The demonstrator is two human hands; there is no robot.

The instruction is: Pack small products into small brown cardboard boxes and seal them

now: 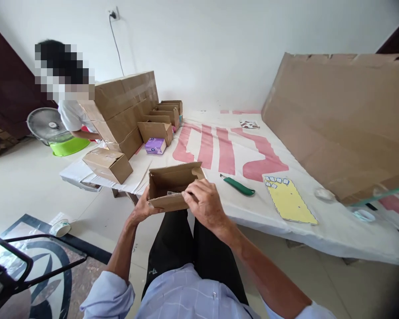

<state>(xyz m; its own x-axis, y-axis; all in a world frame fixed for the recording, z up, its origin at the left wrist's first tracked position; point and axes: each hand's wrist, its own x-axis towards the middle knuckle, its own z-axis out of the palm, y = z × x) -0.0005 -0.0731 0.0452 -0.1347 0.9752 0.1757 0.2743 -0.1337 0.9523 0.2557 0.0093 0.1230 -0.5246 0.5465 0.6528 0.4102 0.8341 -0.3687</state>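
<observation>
An open-topped small cardboard box [174,177] is held in front of my lap, at the table's near edge. My left hand [142,208] grips its left end from below. At the box's right front rim, my right hand [204,199] is closed, with thumb and fingers pinched on the edge. Inside the box lies a small pale label-like piece [173,193], partly covered. To the right, a green utility knife [238,184] rests on the white cloth. Beyond it lies a yellow sheet [291,199] with several small blue-edged pieces at its top.
A closed cardboard box [108,165], stacked boxes [126,113], several open boxes [155,130] and a purple tissue pack [155,146] stand at left. A large cardboard panel [346,124] leans at right, near tape rolls [364,215]. Another person [75,115] is beside a fan [49,126].
</observation>
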